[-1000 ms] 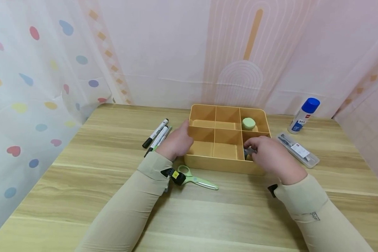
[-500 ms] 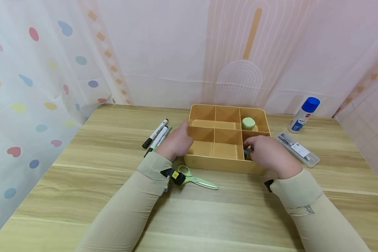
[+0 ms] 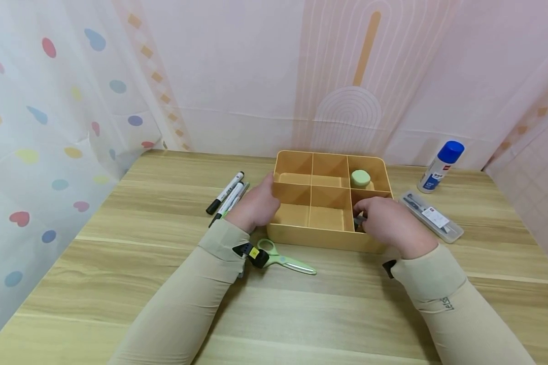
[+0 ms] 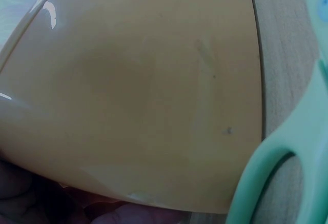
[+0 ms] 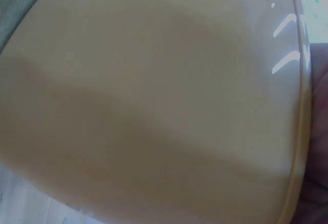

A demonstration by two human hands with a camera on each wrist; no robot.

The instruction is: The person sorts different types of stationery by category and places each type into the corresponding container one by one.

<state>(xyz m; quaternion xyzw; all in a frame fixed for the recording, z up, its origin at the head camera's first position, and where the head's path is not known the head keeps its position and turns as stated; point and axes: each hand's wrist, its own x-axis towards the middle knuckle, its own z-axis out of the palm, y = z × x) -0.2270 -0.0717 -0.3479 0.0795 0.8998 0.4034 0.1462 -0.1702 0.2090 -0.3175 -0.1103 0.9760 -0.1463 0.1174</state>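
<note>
A yellow-orange desk organizer box (image 3: 321, 238) with several compartments stands mid-table. My left hand (image 3: 255, 205) holds its left wall at the rim; in the left wrist view the fingers (image 4: 138, 215) show low beside that wall. My right hand (image 3: 390, 223) reaches over the front wall into the front right compartment, fingers bent down. At the fingertips is a small dark grey object (image 3: 358, 221), mostly hidden by the hand; I cannot tell its kind. In the compartment behind sits a pale green rounded block (image 3: 360, 178). The right wrist view is filled by the box's outer wall (image 5: 154, 80).
Green-handled scissors (image 3: 283, 260) lie in front of the box, near my left wrist. Several markers (image 3: 225, 193) lie left of the left hand. To the right are a clear plastic case (image 3: 431, 218) with a compass inside and an upright blue-capped glue bottle (image 3: 440, 168).
My right hand has sunk a little deeper into the front right compartment and its forearm has shifted slightly left. The left hand and the box have stayed in place.
</note>
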